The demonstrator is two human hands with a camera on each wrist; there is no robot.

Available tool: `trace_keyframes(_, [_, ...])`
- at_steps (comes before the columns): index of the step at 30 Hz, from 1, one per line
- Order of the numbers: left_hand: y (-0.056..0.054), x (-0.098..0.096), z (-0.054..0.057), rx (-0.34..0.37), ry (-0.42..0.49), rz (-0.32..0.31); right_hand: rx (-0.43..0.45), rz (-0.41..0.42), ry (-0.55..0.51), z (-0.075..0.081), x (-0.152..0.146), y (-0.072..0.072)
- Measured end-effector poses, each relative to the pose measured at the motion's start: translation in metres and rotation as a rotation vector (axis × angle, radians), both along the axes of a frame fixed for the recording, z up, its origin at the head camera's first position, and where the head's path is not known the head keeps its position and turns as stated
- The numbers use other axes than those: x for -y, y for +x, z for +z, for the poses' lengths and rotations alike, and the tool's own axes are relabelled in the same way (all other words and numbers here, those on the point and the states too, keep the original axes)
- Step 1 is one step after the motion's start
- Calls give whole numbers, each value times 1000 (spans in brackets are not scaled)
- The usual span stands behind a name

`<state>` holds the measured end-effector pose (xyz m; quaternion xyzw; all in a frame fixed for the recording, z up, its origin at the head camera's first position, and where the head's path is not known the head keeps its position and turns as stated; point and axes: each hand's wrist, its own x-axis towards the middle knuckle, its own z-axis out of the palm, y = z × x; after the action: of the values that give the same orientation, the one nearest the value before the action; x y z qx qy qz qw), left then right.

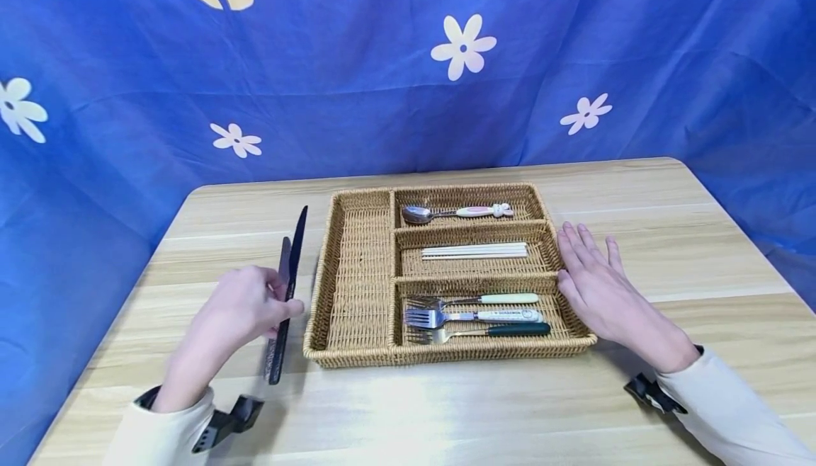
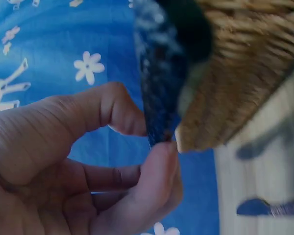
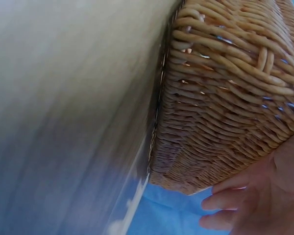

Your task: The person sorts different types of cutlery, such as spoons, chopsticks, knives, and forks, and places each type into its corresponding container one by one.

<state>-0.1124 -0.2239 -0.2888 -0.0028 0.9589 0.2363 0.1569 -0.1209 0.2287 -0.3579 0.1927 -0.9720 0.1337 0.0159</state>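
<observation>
Between thumb and fingers, my left hand [image 1: 245, 307] pinches a black table knife [image 1: 295, 260] with its blade pointing away from me, just left of the wicker tray [image 1: 349, 357]. In the left wrist view the knife's dark speckled handle [image 2: 159, 83] fills the pinch. A second dark knife [image 1: 284, 253] lies on the table beneath, partly hidden by the hand; its end also shows in the left wrist view. On the other side, my right hand [image 1: 602, 289] touches the tray's right wall with fingers straight.
The tray's right compartments hold a spoon [image 1: 468, 212] at the back, white chopsticks [image 1: 474, 251] in the middle, and three forks, including a white-handled fork [image 1: 472, 316], in front. The long left compartment shows bare weave. Behind the wooden table [image 1: 688, 239] hangs a blue flowered cloth [image 1: 357, 98].
</observation>
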Motion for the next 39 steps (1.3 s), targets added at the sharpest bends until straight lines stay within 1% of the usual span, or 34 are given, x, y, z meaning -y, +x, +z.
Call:
trace_keyframes(3, [-3, -14, 5, -24, -20, -21, -4, 2, 3, 0, 0, -1])
trace_keyframes(8, [-10, -33, 9, -69, -49, -44, -1, 1, 6, 1, 1, -1])
trace_keyframes(13, [-18, -51, 9, -83, -77, -36, 15, -4, 5, 2, 1, -1])
trace_keyframes(16, [-20, -62, 7, -91, -70, -25, 14, -5, 4, 1, 1, -1])
trace_keyframes(22, [-23, -85, -3, -170, -62, -27, 5, 2, 4, 0, 1, -1])
trace_keyframes(24, [-23, -91, -9, -201, -68, -39, 3, 4, 1, 0, 1, -1])
trace_keyframes(27, [-24, -99, -19, -213, -70, -47, 5, 5, -3, -1, 1, 0])
trace_keyframes(28, [-24, -101, -22, -229, -74, -50, 7, 4, -5, -1, 1, 0])
trace_keyframes(32, [-25, -104, -31, -210, -79, -45, 19, 0, -6, 0, 2, 0])
trace_keyframes(35, [-27, -105, -34, -173, -93, -45, 20, -5, -7, 1, 1, 1])
trace_keyframes(39, [-30, -109, -39, -168, -142, -71, 15, -11, -12, 1, 0, 1])
